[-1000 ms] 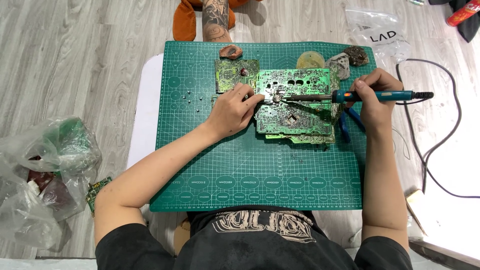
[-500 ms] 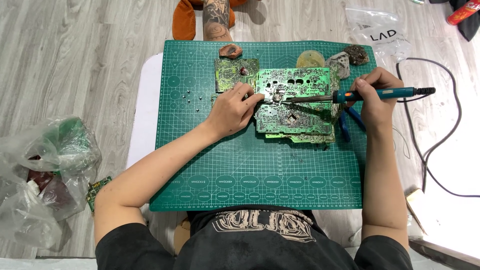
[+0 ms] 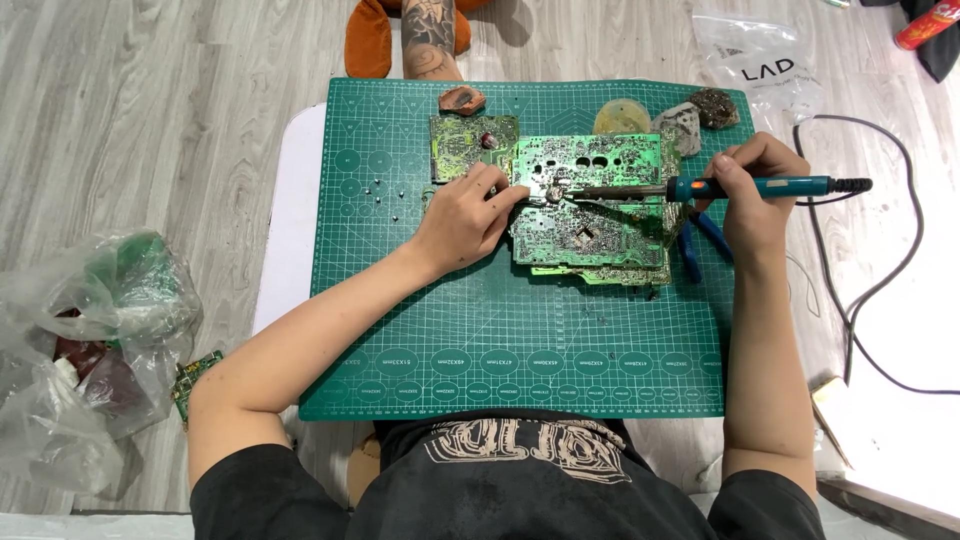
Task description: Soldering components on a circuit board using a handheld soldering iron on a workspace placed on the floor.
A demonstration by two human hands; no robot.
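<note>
Green circuit board (image 3: 590, 205) lies near the mat's (image 3: 450, 340) far edge, between my hands: left hand (image 3: 462, 222) presses its left edge, fingers curled; right hand (image 3: 752, 190) grips the soldering iron (image 3: 700, 188).

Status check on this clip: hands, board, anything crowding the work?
Right hand grips soldering iron, tip on circuit board. Left hand pinches at the joint, steadying board. Blue pliers beside the board; nothing blocking.

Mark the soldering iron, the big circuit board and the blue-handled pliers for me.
soldering iron (image 3: 760, 186): head view, on its blue handle.
big circuit board (image 3: 600, 225): head view, on its green middle.
blue-handled pliers (image 3: 690, 258): head view, on one blue handle.
</note>
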